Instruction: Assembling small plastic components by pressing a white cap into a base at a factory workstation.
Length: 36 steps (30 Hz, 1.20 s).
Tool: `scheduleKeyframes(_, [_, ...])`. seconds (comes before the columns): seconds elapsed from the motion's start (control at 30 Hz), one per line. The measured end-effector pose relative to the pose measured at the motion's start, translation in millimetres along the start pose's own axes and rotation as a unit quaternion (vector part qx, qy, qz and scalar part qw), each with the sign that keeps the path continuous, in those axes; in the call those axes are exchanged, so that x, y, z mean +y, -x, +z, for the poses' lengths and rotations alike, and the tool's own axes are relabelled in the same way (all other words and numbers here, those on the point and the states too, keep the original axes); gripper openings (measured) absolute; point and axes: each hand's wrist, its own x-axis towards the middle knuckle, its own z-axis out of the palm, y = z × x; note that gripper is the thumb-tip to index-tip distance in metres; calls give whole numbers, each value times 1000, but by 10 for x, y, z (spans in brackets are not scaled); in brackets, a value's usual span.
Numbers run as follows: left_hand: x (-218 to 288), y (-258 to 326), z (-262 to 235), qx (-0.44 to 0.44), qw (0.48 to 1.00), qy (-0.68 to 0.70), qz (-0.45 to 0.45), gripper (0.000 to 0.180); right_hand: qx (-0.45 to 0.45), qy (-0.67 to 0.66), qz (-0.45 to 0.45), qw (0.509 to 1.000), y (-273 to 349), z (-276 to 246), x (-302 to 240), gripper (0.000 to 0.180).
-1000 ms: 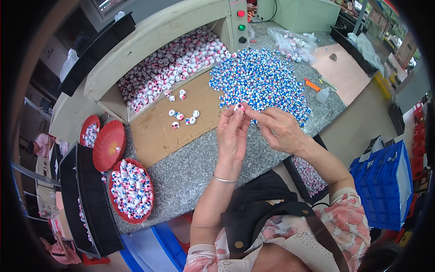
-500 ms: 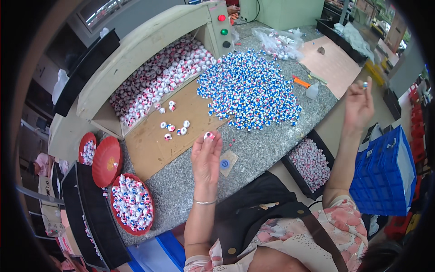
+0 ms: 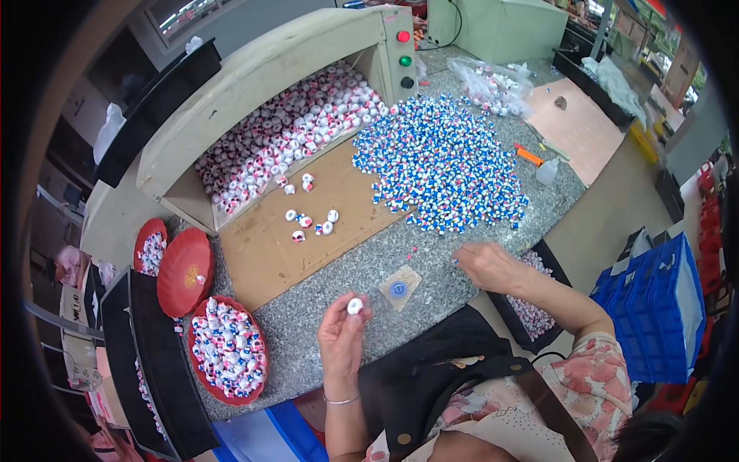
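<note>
My left hand [image 3: 342,339] is raised near the table's front edge and pinches a small white round piece [image 3: 355,306] between thumb and fingertips. My right hand [image 3: 486,266] rests palm down on the grey stone table [image 3: 323,308], just below a big heap of blue and white small pieces [image 3: 443,162]. Whether anything is under its fingers I cannot tell. A small clear square with a blue disc [image 3: 399,289] lies on the table between my two hands.
A cardboard sheet [image 3: 269,246] carries a few loose red and white pieces [image 3: 308,219]. A beige machine hopper [image 3: 285,131] holds many more. Red bowls [image 3: 227,346] with pieces stand at the left. A black tray [image 3: 531,308] and a blue crate [image 3: 654,308] are at the right.
My right hand came back from far out at the right and now lies on the table below the blue heap. My left hand drew closer to me, still holding the small white piece.
</note>
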Motion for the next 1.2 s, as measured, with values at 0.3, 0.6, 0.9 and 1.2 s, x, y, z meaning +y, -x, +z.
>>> scheduleKeyframes(0.3, [260,-389,1357,-420,844,-298,149,41,-35,-175,45,983,54,14,-98,15])
scheduleKeyframes(0.6, [-29,89,50,-100,984,-138,-46,34,-20,6,15,1000,-80,34,-87,7])
scheduleKeyframes(0.9, [-264,772,-404,67,992,-94,-56,35,-61,27,45,997,-103,134,-127,7])
scheduleKeyframes(1.2, [-89,-323,257,-30,996,82,3,37,29,-23,48,998,-190,136,-90,16])
